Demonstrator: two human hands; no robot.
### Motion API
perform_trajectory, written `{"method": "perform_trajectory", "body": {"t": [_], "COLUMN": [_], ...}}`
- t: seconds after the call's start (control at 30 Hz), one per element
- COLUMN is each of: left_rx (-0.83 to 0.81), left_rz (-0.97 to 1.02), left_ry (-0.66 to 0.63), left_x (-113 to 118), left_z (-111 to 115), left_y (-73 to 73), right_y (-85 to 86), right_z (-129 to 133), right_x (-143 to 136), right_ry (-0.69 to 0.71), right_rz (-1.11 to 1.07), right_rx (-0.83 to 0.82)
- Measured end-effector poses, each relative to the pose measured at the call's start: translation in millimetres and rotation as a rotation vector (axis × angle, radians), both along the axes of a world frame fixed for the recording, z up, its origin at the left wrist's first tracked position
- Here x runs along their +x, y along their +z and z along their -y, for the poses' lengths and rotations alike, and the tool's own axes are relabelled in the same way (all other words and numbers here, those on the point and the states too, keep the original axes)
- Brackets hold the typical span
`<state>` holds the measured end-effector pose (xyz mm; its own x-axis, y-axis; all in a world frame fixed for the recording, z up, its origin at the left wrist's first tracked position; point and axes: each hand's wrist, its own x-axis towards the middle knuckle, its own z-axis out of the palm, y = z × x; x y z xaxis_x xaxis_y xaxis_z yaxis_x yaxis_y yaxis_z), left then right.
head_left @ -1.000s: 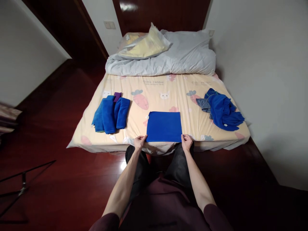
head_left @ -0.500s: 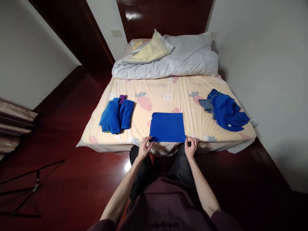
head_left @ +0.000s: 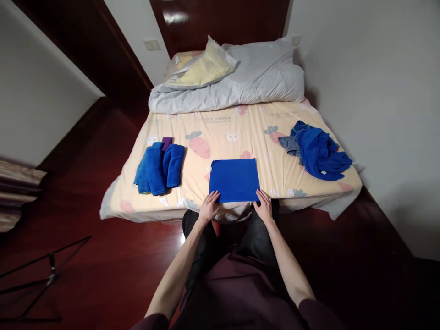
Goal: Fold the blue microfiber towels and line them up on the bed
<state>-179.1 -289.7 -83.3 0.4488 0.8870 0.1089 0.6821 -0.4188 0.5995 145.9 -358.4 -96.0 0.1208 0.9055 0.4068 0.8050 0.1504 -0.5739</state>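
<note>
A blue towel (head_left: 235, 178) lies flat in a rectangle at the bed's front edge, with a small white tag at its left side. My left hand (head_left: 208, 208) rests on its near left corner, fingers stretched over the cloth. At the near right corner, the fingers of my right hand (head_left: 264, 206) lie on the towel, and the thumb is close to its front edge. Both hands look open and touch the towel from above; whether a thumb is tucked under the edge is hard to see.
Several folded blue towels (head_left: 156, 167) and a purple one (head_left: 167, 143) lie on the left of the bed (head_left: 199, 195). A crumpled blue and grey cloth pile (head_left: 319, 151) is on the right. A grey quilt (head_left: 261, 75) lies across the back. A black metal stand (head_left: 51, 277) is on the floor.
My fingers have gone from pinching the towel's near corners to lying over them, and both hands have shifted slightly inward. The view has turned a little; the towel stays flat.
</note>
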Motion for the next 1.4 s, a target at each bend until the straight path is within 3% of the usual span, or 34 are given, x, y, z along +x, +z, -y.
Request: {"method": "perform_trajectory", "body": {"t": [0.13,0.27,0.43,0.57,0.93,1.4], "left_rx": [-0.051,-0.138,-0.152,-0.134,-0.159,-0.164], "left_rz": [0.04,0.218,0.35,0.363,0.385,0.366], "left_ry": [-0.006,0.025,0.148,0.247,0.342,0.429], "left_x": [-7.8,-15.1,-23.6,-27.5,-27.5,-28.0], "left_z": [-5.3,-8.0,-12.5,-17.3,-26.7,-29.6], "left_y": [-5.1,-8.5,-7.9,-6.9,-12.0,-17.2], "right_y": [-4.6,-5.7,-4.7,-4.9,-7.3,-9.9], "right_z": [-4.0,-7.5,-12.3,-12.9,-12.0,-11.5], "right_x": [3.9,6.3,6.9,6.6,10.7,9.6], "right_ry": [-0.005,-0.052,-0.13,-0.146,-0.288,-0.271], "right_rz": [-0.066,-0.199,-0.291,-0.316,-0.208,-0.193], "right_rx": [0.005,0.026,0.04,0.059,0.011,-0.009]}}
